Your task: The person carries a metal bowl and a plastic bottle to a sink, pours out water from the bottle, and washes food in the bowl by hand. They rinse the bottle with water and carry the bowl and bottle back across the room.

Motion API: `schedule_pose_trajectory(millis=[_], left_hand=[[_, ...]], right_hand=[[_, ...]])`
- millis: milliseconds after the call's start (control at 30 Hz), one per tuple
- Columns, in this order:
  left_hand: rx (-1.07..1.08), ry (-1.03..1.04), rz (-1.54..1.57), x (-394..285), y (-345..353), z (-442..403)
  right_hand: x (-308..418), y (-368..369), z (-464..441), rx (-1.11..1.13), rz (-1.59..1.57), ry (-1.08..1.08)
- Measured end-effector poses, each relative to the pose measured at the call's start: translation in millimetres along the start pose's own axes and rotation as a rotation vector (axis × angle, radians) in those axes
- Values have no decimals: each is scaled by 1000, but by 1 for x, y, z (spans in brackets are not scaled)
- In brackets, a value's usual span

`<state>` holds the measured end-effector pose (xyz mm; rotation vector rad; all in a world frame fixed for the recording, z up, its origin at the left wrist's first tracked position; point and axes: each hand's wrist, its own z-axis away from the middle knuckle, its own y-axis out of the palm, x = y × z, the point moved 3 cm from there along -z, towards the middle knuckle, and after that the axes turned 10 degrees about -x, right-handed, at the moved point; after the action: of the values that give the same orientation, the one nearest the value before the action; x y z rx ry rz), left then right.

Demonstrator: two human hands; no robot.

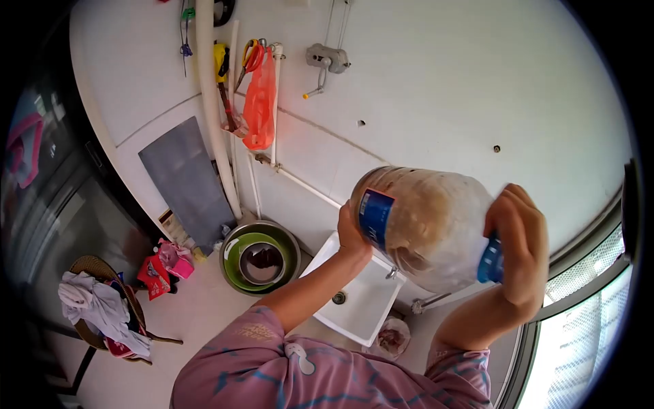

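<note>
A large clear plastic bottle (436, 225) with a blue label and a blue cap (490, 259) is held up on its side above the white sink (392, 290). Its inside looks cloudy, with brownish matter that I cannot make out. My left hand (353, 232) supports the bottle's base end beside the label, its fingers partly hidden behind the bottle. At the other end, my right hand (519, 235) is closed around the blue cap and neck.
Nested green and metal basins (293, 262) stand on the floor left of the sink. Clothes (95, 307) lie on a wicker chair (85, 266) at far left. A red bag (259, 109), scissors (252, 58) and a hand crank (327, 61) hang on the wall.
</note>
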<state>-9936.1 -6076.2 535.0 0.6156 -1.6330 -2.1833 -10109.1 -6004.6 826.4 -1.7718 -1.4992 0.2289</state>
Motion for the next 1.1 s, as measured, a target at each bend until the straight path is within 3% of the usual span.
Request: schedule_pose_trajectory(millis=[33,67,100,133,167,200,267,333,400,500,533,600,667,733,800,867,900,933,967,1000,1067,1100], left_hand=[[24,14,-10,4,-21,-12],[44,18,-26,12,-57,-20],[-93,-27,-65,21,-102,-10],[-222,-69,-100,23,-134,9],[-199,-74,-101,22,-152,19],[-233,-114,-88,12,-158,30],[-314,-138,-135,10,-156,16],[-256,-78,-162,4,-78,7],[-59,-22,-47,4,-25,-21],[43,-51,-96,19,-77,-42],[-163,-111,-50,21,-107,-18],[-95,-92,-21,13,-117,21],[-232,-246,77,-3,-93,63],[-214,-49,-109,3,-90,8],[-71,-47,-67,7,-51,-27],[-82,-52,-76,-1,-22,-15],[-105,-108,-71,5,-42,-14],[-106,-120,-80,13,-73,-6],[-105,-157,42,20,-111,10],[-102,-193,169,23,-133,20],[-230,-185,89,-3,-125,45],[-258,-129,-48,1,-151,2]], right_hand=[[-1,4,0,-22,-14,38],[-19,34,2,-42,-42,363],[-63,77,17,-146,347,-248],[-100,118,17,317,425,11],[-134,150,33,423,383,33],[-123,149,35,482,195,268],[-153,135,33,370,182,347],[-74,61,11,118,55,468],[-18,10,4,-40,65,282],[-37,46,7,-118,-8,410],[-58,84,10,108,359,-36],[-125,157,29,395,438,25],[-129,148,26,370,310,196],[-68,87,5,160,109,407],[-13,36,-2,-107,-41,309],[1,15,-4,-112,-3,157],[-11,34,-3,-123,-53,323],[-44,68,3,-106,-37,387],[-61,98,2,140,259,397],[-92,129,12,275,311,451],[-167,168,28,354,366,33],[-167,149,22,269,335,-78]])
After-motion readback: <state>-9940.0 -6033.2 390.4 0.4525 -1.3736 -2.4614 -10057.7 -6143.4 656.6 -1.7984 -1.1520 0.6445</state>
